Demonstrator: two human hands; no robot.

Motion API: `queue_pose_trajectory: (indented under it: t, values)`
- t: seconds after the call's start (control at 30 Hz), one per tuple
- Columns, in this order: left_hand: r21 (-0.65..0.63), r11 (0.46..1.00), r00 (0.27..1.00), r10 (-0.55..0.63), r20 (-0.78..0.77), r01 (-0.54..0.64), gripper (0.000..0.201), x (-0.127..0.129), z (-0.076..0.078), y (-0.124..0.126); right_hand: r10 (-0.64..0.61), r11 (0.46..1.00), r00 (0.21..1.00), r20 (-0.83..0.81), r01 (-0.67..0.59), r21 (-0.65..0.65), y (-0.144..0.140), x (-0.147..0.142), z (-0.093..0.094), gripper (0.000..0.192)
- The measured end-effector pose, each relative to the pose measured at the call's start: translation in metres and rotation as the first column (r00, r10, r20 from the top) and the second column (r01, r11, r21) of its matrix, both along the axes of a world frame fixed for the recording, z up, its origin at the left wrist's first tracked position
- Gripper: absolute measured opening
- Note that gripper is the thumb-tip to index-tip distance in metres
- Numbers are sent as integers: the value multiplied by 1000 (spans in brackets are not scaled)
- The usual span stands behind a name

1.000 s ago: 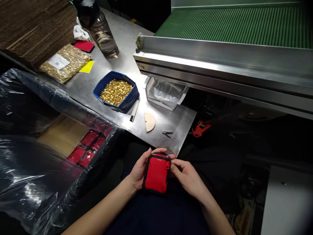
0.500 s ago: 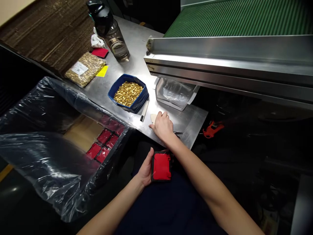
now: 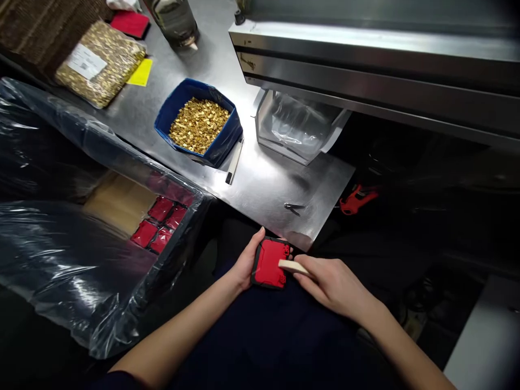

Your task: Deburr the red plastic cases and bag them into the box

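My left hand (image 3: 246, 264) grips a small red pouch with black trim (image 3: 268, 262) over my lap, just below the metal table's front edge. My right hand (image 3: 333, 283) holds a flat beige wooden piece (image 3: 293, 266), whose end rests against the pouch's right side. A blue tub of small gold parts (image 3: 197, 125) stands on the steel table (image 3: 264, 184) ahead.
A plastic-lined carton (image 3: 81, 227) at my left holds several red pouches (image 3: 158, 223). On the table lie a sealed bag of gold parts (image 3: 99, 62), a yellow slip, a bottle (image 3: 175, 21), a white stick (image 3: 234, 168), a clear tray (image 3: 294, 127) and small tweezers (image 3: 294, 207). A conveyor frame (image 3: 365, 59) runs overhead.
My right hand left the pouch, reached to the table, picked up the beige wooden piece and brought it back against the pouch. The left hand kept holding the pouch.
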State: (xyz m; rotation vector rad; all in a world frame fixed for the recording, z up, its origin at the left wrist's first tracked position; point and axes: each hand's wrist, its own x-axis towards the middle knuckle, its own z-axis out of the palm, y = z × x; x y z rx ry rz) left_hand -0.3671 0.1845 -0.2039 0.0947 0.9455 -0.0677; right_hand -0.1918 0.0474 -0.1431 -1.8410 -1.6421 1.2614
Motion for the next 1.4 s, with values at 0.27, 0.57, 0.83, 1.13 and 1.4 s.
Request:
queue_pose_trajectory:
  t: [0.27,0.57,0.83,1.13,1.4]
  values:
    - [28,997,998,-68,-10,68,60,-1,-4,-1,60,998,997,42,-58,-35,10,-15,-1,18]
    - [42,997,997,-67,-29,68,57,-1,-7,-1,-68,989,997,33,72,-129,12,-12,7,12]
    - [49,995,995,-80,-55,83,57,1,-9,-1,-43,974,998,35,50,-222,21,-8,11,15]
    - [49,996,995,-67,-70,70,50,2,-10,-2,71,978,990,119,-46,-202,23,-8,16,15]
    - [50,997,994,-59,-91,64,49,5,-7,-2,82,977,989,122,-55,-205,25,-2,15,15]
